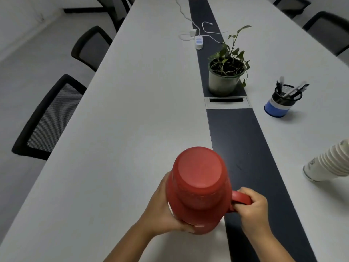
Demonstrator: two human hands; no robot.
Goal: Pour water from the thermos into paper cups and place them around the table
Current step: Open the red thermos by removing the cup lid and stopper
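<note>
A red thermos (199, 186) stands upright near the front of the long white table (132, 110), its lid on, seen from above. My left hand (164, 210) wraps around the left side of its body. My right hand (254, 207) grips the red handle that sticks out to the right. A stack of white paper cups (326, 163) lies on its side at the right edge of the view, apart from both hands.
A dark strip (243, 138) runs down the table's middle with a cable slot. On it stands a potted plant (225, 74). A blue pen holder (281, 103) sits right of it. A power strip with white cables (198, 41) lies farther back. Black chairs (49, 118) line both sides.
</note>
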